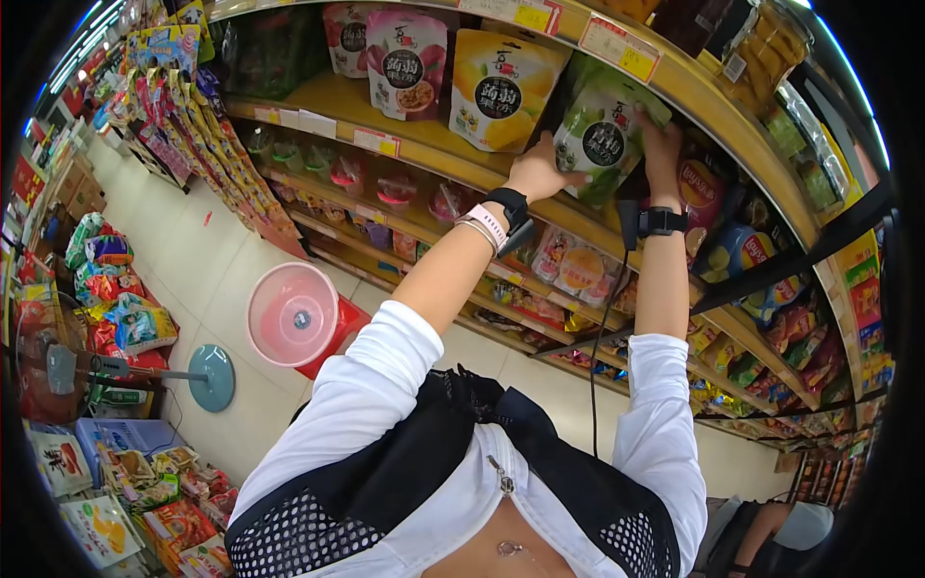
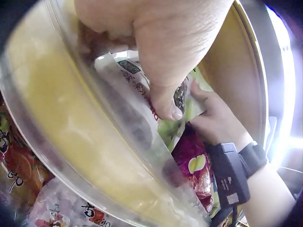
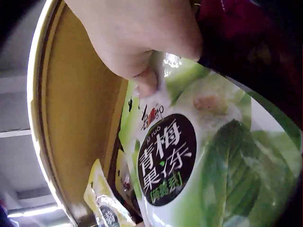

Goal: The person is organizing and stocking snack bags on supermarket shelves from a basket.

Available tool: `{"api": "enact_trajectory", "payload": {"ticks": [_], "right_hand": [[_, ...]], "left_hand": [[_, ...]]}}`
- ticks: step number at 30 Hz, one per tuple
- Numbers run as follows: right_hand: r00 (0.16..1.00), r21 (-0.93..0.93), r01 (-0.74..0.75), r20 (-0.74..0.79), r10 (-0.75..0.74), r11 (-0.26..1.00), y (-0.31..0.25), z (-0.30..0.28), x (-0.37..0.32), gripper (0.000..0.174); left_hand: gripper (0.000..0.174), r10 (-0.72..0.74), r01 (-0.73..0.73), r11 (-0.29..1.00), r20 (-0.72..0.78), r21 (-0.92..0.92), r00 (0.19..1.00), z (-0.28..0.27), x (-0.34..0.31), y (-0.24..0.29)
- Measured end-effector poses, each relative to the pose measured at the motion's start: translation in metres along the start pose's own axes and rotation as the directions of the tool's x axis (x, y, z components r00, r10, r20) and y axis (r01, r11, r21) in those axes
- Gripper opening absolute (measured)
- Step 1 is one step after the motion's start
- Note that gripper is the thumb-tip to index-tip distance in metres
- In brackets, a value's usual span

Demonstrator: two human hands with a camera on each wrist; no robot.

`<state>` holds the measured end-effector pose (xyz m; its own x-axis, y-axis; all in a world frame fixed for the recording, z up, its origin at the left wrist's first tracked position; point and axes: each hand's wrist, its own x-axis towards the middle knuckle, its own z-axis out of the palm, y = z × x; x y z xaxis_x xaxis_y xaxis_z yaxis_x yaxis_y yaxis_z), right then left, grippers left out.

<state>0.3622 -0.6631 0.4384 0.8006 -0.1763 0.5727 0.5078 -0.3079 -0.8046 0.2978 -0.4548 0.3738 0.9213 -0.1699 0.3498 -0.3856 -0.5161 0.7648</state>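
Note:
On the upper shelf a green-and-white jelly pouch (image 1: 599, 133) leans, tilted, between my two hands. My left hand (image 1: 540, 171) holds its lower left edge, thumb across the front. Higher up, at the right side, my right hand (image 1: 659, 146) grips the pouch; the right wrist view shows its thumb (image 3: 147, 82) pressed on the front near the top. Most of the fingers are hidden behind the pouch. A yellow jelly pouch (image 1: 496, 91) stands just left of my left hand, and a pink one (image 1: 405, 65) stands beyond it.
The shelf's front rail (image 1: 385, 143) with price tags runs under my wrists. Lay's chip bags (image 1: 752, 255) fill the right side. Cup jellies (image 1: 395, 190) sit on the shelf below. On the floor are a pink basin (image 1: 275, 323) and a fan on a round base (image 1: 212, 378).

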Motion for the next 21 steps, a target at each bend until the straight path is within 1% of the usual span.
{"api": "enact_trajectory", "payload": {"ticks": [2,3,4,6,7,8,10,11,12,14,15,16,18,19,20,21], "right_hand": [[0.983,-0.025,0.158,-0.086,-0.160,0.987,-0.012,0.004,-0.018,0.032],[0.963,-0.120,0.179,-0.180,-0.199,0.977,-0.025,0.007,-0.029,0.028],[0.963,-0.117,0.187,-0.172,-0.206,0.975,-0.027,0.007,-0.036,0.028],[0.913,-0.088,0.265,-0.298,-0.279,0.960,-0.030,0.008,-0.047,0.024],[0.918,-0.020,0.261,-0.302,-0.255,0.965,-0.036,0.007,-0.054,0.021],[0.921,-0.018,0.259,-0.296,-0.253,0.966,-0.041,0.005,-0.062,0.021],[0.887,-0.248,0.256,-0.323,-0.329,0.934,-0.069,0.004,-0.081,0.019],[0.807,-0.337,0.415,-0.291,-0.513,0.845,-0.073,0.002,-0.085,0.017],[0.810,-0.337,0.414,-0.286,-0.511,0.845,-0.073,0.000,-0.092,0.017],[0.792,-0.399,0.346,-0.361,-0.492,0.849,-0.076,-0.004,-0.105,0.014],[0.781,-0.355,0.355,-0.396,-0.483,0.865,-0.080,-0.002,-0.113,0.012],[0.772,-0.309,0.363,-0.429,-0.470,0.879,-0.085,-0.001,-0.121,0.010],[0.753,-0.200,0.389,-0.493,-0.436,0.899,-0.086,-0.003,-0.133,0.008],[0.788,-0.043,0.351,-0.526,-0.320,0.935,-0.092,-0.004,-0.140,0.008],[0.820,0.114,0.299,-0.539,-0.194,0.947,-0.100,-0.005,-0.146,0.009],[0.823,0.232,0.257,-0.561,-0.087,0.938,-0.104,-0.007,-0.150,0.010]], "left_hand": [[0.090,-0.011,0.011,1.000,0.014,-0.008,1.000,-0.001,-0.002,0.001],[0.089,0.001,-0.001,1.000,0.017,0.015,1.000,0.000,-0.004,0.001],[0.089,0.013,-0.013,0.999,0.013,0.039,1.000,-0.002,-0.003,0.002],[0.090,0.017,-0.016,0.998,-0.018,0.054,1.000,-0.001,-0.004,0.002],[0.090,0.022,-0.020,0.997,-0.032,0.070,0.999,0.000,-0.004,0.003],[0.090,0.016,-0.013,0.998,-0.035,0.069,0.999,0.000,-0.005,0.002],[0.096,-0.002,0.002,0.999,-0.016,0.047,1.000,-0.002,-0.007,0.008],[0.102,-0.048,0.047,0.999,0.045,0.025,0.998,-0.005,-0.007,0.010],[0.102,-0.054,0.053,0.998,0.046,0.021,0.998,-0.005,-0.009,0.013],[0.107,-0.004,0.003,1.000,0.041,0.009,0.999,-0.009,-0.015,0.016],[0.111,0.017,-0.017,1.000,0.029,0.000,0.999,-0.011,-0.019,0.018],[0.117,0.107,-0.106,0.993,0.008,-0.057,0.994,-0.012,-0.021,0.017],[0.115,0.253,-0.264,0.929,-0.075,-0.259,0.965,-0.013,-0.028,0.015],[0.115,0.251,-0.262,0.929,-0.074,-0.261,0.965,-0.021,-0.039,0.023],[0.119,0.295,-0.308,0.921,-0.088,-0.240,0.951,-0.027,-0.049,0.030],[0.122,0.312,-0.324,0.916,-0.089,-0.236,0.946,-0.028,-0.060,0.032]]}}
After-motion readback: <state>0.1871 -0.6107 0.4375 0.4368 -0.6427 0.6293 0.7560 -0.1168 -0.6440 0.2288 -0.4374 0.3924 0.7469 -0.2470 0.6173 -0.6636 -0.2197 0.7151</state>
